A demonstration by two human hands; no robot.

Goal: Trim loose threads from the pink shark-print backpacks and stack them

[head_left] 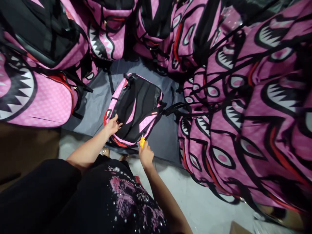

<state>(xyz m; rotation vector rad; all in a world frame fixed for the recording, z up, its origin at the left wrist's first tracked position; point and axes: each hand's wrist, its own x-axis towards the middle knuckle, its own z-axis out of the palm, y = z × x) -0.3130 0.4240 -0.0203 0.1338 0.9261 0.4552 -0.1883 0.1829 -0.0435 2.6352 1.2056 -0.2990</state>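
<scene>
A pink and black backpack [146, 94] lies on the grey cloth with its padded back and shoulder straps facing up. My left hand [113, 126] rests at the backpack's lower left edge, fingers apart and not wrapped around it. In my closed right hand [146, 153] is a small yellow tool, which looks like thread snips [142, 142]. Its thin tip points at the backpack's lower right edge, by the end of a strap; whether it touches is unclear.
Pink backpacks with shark-mouth prints [221, 156] are stacked along the right. More backpacks [48, 94] stand at the left and along the back. Under the middle one is a grey cloth [168, 143]. The pale floor [190, 198] shows below its front edge.
</scene>
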